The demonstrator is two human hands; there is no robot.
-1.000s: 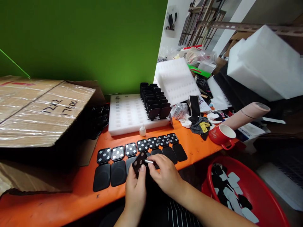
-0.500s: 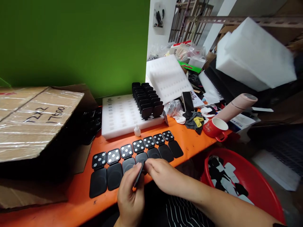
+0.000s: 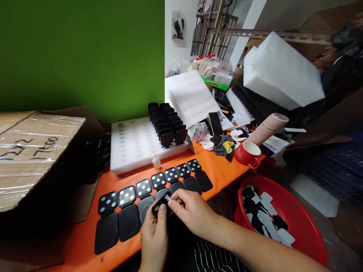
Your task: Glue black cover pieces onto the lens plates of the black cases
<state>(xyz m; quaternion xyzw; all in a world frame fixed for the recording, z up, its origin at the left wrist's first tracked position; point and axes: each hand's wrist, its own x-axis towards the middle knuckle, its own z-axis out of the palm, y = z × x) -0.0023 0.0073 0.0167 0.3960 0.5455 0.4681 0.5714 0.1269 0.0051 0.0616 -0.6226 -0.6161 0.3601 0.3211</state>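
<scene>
My left hand (image 3: 154,236) grips a small black plate (image 3: 156,209), tilted up, with a silver round spot showing near the thumb. At the plate's upper right corner, my right hand (image 3: 194,211) pinches a short stack of small silver discs (image 3: 169,198). Whether the stack touches the plate I cannot tell. Just beyond both hands runs a row of black hinged panels (image 3: 106,233), laid open on the orange table. Their upper squares (image 3: 126,195) carry silver round dots; the lower panels are plain black. My hands partly cover the middle ones.
Behind the row stand a white dropper bottle (image 3: 156,161) and a slotted white foam block (image 3: 133,145) holding upright black panels (image 3: 167,138). A cardboard box (image 3: 42,151) is at left. At right are a red mug (image 3: 241,154), a pink tumbler (image 3: 266,130) and a red basin (image 3: 313,230) of cutouts.
The black plate has turned from edge-on to show its face. The silver disc stack has come into view in my right fingers. The whole view has shifted slightly to the right.
</scene>
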